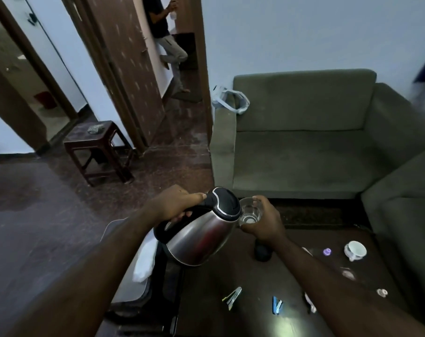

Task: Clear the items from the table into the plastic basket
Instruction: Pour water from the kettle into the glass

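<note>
Kettle [197, 235], steel with a black lid and handle, held in the air above the near left edge of the tabletop [267, 310], tilted so that its long axis runs from the base at lower left up to the lid at upper right, the spout end pointing right toward the glass [251, 211]. Left hand [176, 206] wraps the black handle, thumb on top. Right hand [265, 221] curls round the clear glass, which is held just beside the kettle's lid, its mouth turned up and toward the camera; whether the two touch cannot be told. Risks, as judged: any water left in the tilted kettle could spill over the glass or tabletop; a knock of steel on glass could chip it or loosen the grip; both hands being full, neither can steady the other load. Basket not clearly identifiable; a pale container lies low at left, beside the tabletop. Remaining on the tabletop, well apart: a white cup [355, 250] on its side, a dark cylinder [262, 251] under the right wrist, a green clip [232, 297], a blue clip [277, 305].
</note>
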Action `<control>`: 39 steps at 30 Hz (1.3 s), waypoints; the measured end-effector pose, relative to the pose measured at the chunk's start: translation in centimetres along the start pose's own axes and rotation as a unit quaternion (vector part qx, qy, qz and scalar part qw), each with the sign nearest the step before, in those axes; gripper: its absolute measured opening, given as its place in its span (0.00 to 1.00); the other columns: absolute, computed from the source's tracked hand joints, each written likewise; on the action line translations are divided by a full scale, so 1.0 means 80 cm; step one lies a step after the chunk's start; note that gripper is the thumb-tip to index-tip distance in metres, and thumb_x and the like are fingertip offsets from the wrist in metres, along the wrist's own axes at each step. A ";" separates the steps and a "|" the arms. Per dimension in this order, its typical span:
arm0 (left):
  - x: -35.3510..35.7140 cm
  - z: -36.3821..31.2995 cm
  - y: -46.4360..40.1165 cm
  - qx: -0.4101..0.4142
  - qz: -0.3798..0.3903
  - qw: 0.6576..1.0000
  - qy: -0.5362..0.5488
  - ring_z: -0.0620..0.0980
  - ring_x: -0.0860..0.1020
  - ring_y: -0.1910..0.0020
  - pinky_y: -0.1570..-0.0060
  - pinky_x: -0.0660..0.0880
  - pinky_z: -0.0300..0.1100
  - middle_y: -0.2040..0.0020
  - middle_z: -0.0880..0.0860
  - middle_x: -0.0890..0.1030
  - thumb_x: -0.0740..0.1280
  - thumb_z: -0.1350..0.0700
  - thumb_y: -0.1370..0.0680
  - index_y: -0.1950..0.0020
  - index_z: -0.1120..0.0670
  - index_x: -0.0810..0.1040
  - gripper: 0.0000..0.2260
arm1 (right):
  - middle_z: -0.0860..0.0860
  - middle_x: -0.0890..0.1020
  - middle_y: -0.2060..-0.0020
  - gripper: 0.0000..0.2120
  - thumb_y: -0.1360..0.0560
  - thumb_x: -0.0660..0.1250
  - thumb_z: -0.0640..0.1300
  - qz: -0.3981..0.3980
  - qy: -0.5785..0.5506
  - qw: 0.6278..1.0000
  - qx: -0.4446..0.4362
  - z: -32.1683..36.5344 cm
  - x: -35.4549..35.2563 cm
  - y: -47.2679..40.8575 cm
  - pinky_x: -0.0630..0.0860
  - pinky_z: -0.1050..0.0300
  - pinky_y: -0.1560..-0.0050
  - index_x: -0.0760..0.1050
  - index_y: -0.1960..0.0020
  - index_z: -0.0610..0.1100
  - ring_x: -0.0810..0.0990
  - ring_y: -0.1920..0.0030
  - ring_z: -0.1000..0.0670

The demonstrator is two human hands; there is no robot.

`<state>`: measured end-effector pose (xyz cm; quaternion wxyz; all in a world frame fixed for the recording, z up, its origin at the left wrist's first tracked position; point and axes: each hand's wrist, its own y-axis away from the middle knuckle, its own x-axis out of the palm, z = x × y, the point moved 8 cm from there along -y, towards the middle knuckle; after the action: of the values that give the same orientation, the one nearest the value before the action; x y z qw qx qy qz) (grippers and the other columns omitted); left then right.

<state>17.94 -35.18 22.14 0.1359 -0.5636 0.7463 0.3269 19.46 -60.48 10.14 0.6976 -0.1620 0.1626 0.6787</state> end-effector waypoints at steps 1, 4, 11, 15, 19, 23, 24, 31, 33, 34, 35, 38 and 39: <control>0.005 -0.007 -0.003 -0.001 0.004 1.000 -0.007 0.47 0.68 0.83 0.73 0.67 0.39 0.80 0.52 0.72 0.65 0.33 0.33 0.75 0.55 0.77 0.26 | 0.63 0.81 0.50 0.37 0.51 0.78 0.51 0.002 0.004 1.000 0.003 -0.003 -0.004 0.003 0.80 0.59 0.48 0.67 0.46 0.70 0.81 0.48 0.62; 0.014 -0.026 -0.012 -0.009 0.011 0.999 -0.031 0.48 0.68 0.82 0.75 0.67 0.38 0.80 0.53 0.72 0.66 0.32 0.34 0.75 0.55 0.78 0.27 | 0.68 0.79 0.53 0.36 0.50 0.77 0.49 0.005 0.014 1.000 0.011 -0.008 -0.011 0.008 0.73 0.75 0.56 0.67 0.48 0.74 0.78 0.51 0.71; 0.024 -0.052 -0.030 -0.005 0.025 0.994 -0.109 0.46 0.70 0.82 0.74 0.69 0.38 0.81 0.50 0.73 0.64 0.29 0.37 0.77 0.55 0.77 0.28 | 0.60 0.81 0.47 0.36 0.47 0.75 0.51 0.010 0.012 1.000 0.026 -0.016 -0.017 0.009 0.73 0.70 0.53 0.70 0.40 0.59 0.80 0.48 0.60; 0.023 -0.063 -0.038 0.000 0.029 0.990 -0.139 0.45 0.71 0.82 0.73 0.69 0.38 0.81 0.49 0.74 0.64 0.30 0.36 0.77 0.54 0.78 0.28 | 0.58 0.81 0.47 0.34 0.46 0.76 0.51 0.003 -0.002 1.000 0.016 -0.014 -0.017 0.006 0.79 0.57 0.48 0.71 0.42 0.58 0.81 0.47 0.57; 0.019 -0.067 -0.043 0.005 0.026 0.984 -0.174 0.45 0.72 0.82 0.70 0.72 0.39 0.81 0.48 0.75 0.65 0.32 0.30 0.76 0.54 0.78 0.27 | 0.56 0.82 0.46 0.35 0.46 0.75 0.55 -0.002 -0.007 1.000 0.006 -0.010 -0.014 0.004 0.79 0.54 0.46 0.72 0.40 0.55 0.81 0.47 0.56; 0.011 -0.062 -0.044 -0.011 0.032 0.984 -0.175 0.45 0.72 0.82 0.68 0.73 0.41 0.81 0.48 0.76 0.65 0.31 0.30 0.76 0.54 0.78 0.28 | 0.58 0.82 0.49 0.34 0.48 0.75 0.58 -0.010 -0.015 1.000 0.005 -0.003 -0.011 0.004 0.79 0.56 0.47 0.73 0.42 0.55 0.81 0.49 0.58; 0.009 -0.060 -0.044 -0.017 0.032 0.985 -0.171 0.45 0.72 0.82 0.70 0.72 0.40 0.81 0.48 0.76 0.65 0.31 0.31 0.76 0.54 0.78 0.28 | 0.58 0.82 0.49 0.35 0.49 0.75 0.58 -0.011 -0.020 1.000 0.007 -0.002 -0.010 0.004 0.79 0.56 0.47 0.73 0.42 0.54 0.81 0.49 0.58; -0.010 -0.062 -0.032 -0.038 0.044 0.987 -0.153 0.45 0.71 0.82 0.78 0.68 0.33 0.80 0.47 0.75 0.65 0.29 0.33 0.76 0.52 0.80 0.27 | 0.62 0.82 0.53 0.31 0.48 0.77 0.54 -0.007 -0.026 0.999 0.028 -0.009 0.001 0.003 0.77 0.66 0.53 0.72 0.47 0.59 0.81 0.52 0.62; -0.017 -0.066 -0.029 -0.037 0.044 0.987 -0.150 0.45 0.71 0.82 0.78 0.68 0.34 0.80 0.47 0.74 0.66 0.30 0.32 0.76 0.52 0.80 0.27 | 0.65 0.81 0.55 0.31 0.48 0.78 0.49 -0.008 -0.018 1.000 0.021 -0.011 0.003 0.003 0.73 0.75 0.57 0.71 0.49 0.65 0.80 0.53 0.67; -0.021 -0.068 -0.028 -0.037 0.043 0.988 -0.146 0.45 0.70 0.82 0.78 0.69 0.34 0.80 0.48 0.74 0.66 0.31 0.31 0.76 0.53 0.79 0.27 | 0.67 0.80 0.56 0.31 0.48 0.78 0.49 -0.010 -0.012 1.000 0.020 -0.013 0.004 0.003 0.71 0.78 0.59 0.70 0.51 0.69 0.79 0.54 0.70; -0.024 -0.071 -0.027 -0.036 0.042 0.988 -0.142 0.45 0.70 0.82 0.78 0.69 0.34 0.80 0.48 0.74 0.66 0.31 0.31 0.76 0.53 0.79 0.27 | 0.67 0.80 0.57 0.31 0.49 0.78 0.50 -0.012 -0.007 1.000 0.021 -0.015 0.004 0.003 0.70 0.78 0.60 0.70 0.52 0.70 0.78 0.54 0.71; -0.033 -0.082 -0.022 -0.031 0.041 0.989 -0.138 0.46 0.69 0.82 0.78 0.68 0.34 0.80 0.48 0.73 0.67 0.32 0.31 0.77 0.53 0.80 0.27 | 0.64 0.81 0.55 0.31 0.50 0.78 0.50 -0.009 0.006 1.000 0.029 -0.025 0.009 0.002 0.75 0.70 0.59 0.71 0.51 0.66 0.80 0.54 0.66; -0.035 -0.085 -0.021 -0.029 0.042 0.989 -0.138 0.46 0.69 0.82 0.79 0.68 0.34 0.80 0.48 0.73 0.67 0.32 0.31 0.76 0.52 0.80 0.26 | 0.63 0.81 0.54 0.31 0.49 0.79 0.49 -0.008 0.009 0.999 0.031 -0.028 0.010 0.002 0.77 0.67 0.58 0.71 0.50 0.64 0.80 0.53 0.64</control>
<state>21.50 -37.69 28.29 0.2075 -0.4844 0.7338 0.4288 19.33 -60.77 7.76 0.7059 -0.1476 0.1888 0.6665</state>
